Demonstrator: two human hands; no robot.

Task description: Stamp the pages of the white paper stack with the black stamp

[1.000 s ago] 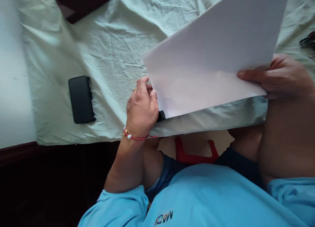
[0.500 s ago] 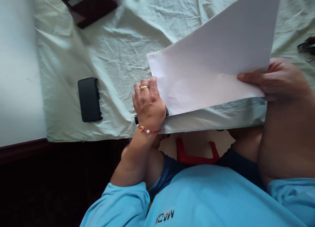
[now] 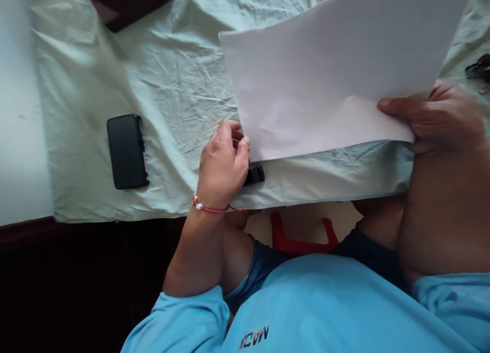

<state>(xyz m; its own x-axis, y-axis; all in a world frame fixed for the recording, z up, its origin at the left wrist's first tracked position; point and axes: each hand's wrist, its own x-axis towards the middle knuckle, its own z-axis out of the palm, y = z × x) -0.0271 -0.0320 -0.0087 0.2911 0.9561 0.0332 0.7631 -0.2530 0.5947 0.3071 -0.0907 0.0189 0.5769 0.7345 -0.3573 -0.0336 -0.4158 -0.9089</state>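
A large white paper sheet (image 3: pixel 329 67) is lifted off the pale green cloth (image 3: pixel 168 87), tilted up toward the right. My right hand (image 3: pixel 436 115) pinches its near right edge, thumb on top. My left hand (image 3: pixel 222 164), with a red bracelet at the wrist, rests curled on the cloth just below the sheet's near left corner. It is closed over a small black object (image 3: pixel 254 175) whose end sticks out to the right of the palm.
A black phone (image 3: pixel 127 151) lies on the cloth to the left. A dark maroon box (image 3: pixel 126 3) sits at the far left top. A dark metal item (image 3: pixel 478 67) shows at the right edge. A red stool (image 3: pixel 302 240) is under the table edge.
The paper has been raised and its left corner swung up and away from my left hand. My left hand turned from flat to curled over the small black object.
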